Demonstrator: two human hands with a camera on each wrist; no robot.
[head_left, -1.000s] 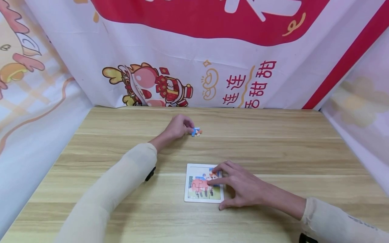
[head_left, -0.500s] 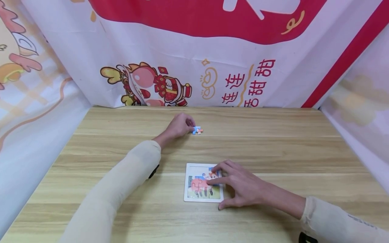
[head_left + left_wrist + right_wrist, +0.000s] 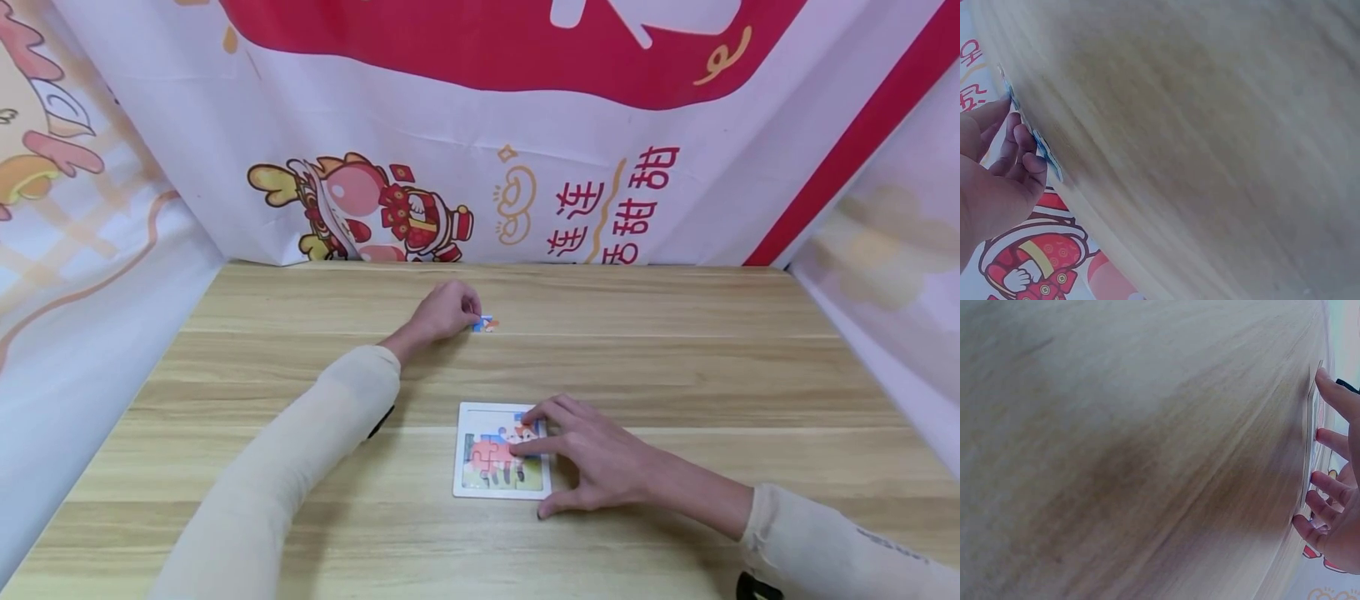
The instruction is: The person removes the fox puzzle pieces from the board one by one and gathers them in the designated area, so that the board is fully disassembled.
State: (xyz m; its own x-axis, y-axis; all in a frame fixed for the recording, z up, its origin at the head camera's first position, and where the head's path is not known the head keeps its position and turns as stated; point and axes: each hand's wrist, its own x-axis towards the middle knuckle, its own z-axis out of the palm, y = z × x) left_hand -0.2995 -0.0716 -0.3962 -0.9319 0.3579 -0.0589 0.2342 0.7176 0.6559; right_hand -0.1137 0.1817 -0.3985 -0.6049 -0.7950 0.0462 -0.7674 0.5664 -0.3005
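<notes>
At the far part of the table, my left hand [image 3: 444,310] pinches a small blue and orange jigsaw piece [image 3: 487,324] at its edge. In the left wrist view, a thin blue piece [image 3: 1048,156] lies along the tabletop beside the curled fingers. Nearer to me lies a square white puzzle tray [image 3: 458,458], partly filled with interlocked pieces [image 3: 491,456] picturing an animal. My right hand [image 3: 603,462] rests over the tray's right side with fingers spread, fingertips on the pieces and thumb at the lower right corner. It covers part of the picture.
A wood-grain table [image 3: 720,358] spreads under both hands. Behind it hangs a white and red printed cloth [image 3: 420,108], which meets the table's back edge. More printed cloth [image 3: 82,275] closes off the left side, and pale cloth [image 3: 892,250] the right.
The blue and orange piece has shifted and turned slightly under my left fingertips. My left hand stays nearly in place, and the right hand and tray have not visibly moved.
</notes>
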